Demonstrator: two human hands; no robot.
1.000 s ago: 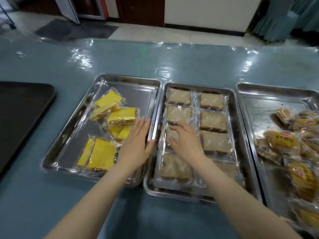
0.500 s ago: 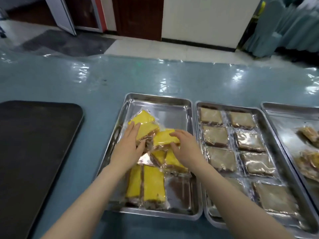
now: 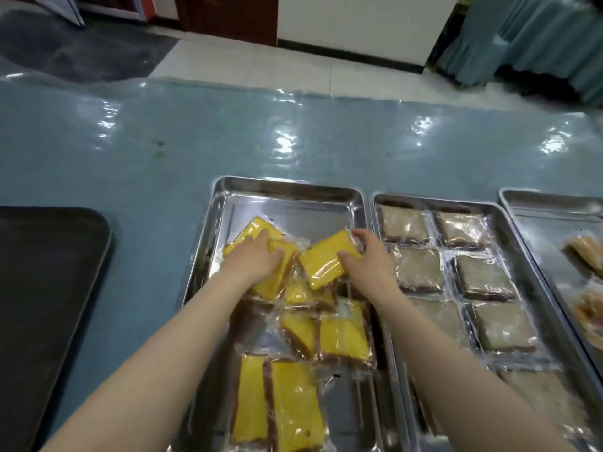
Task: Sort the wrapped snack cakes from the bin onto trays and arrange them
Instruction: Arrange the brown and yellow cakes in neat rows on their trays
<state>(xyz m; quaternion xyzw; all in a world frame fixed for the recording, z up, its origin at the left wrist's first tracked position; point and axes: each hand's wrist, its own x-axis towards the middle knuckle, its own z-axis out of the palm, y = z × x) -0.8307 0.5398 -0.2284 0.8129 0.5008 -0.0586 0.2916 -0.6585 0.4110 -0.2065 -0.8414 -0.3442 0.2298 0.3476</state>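
Note:
Several wrapped yellow cakes lie jumbled in the left steel tray (image 3: 290,203). My left hand (image 3: 257,259) rests palm down on a pile of yellow cakes (image 3: 277,282) at the tray's left side. My right hand (image 3: 368,259) grips one tilted yellow cake (image 3: 326,262) by its right edge, thumb on top. Two more yellow cakes (image 3: 293,406) lie side by side at the tray's near end. The middle steel tray (image 3: 434,202) holds brown wrapped cakes (image 3: 421,269) set out in two neat columns.
A third steel tray (image 3: 548,203) at the right edge holds orange-wrapped cakes (image 3: 587,256). A black tray (image 3: 42,288) lies at the left. All stand on a blue table under glossy plastic (image 3: 228,141); floor and a doorway lie beyond.
My right hand has left the brown cakes, crossed to the left tray and taken hold of a yellow cake. My left hand moved onto the yellow pile. The camera view swung left.

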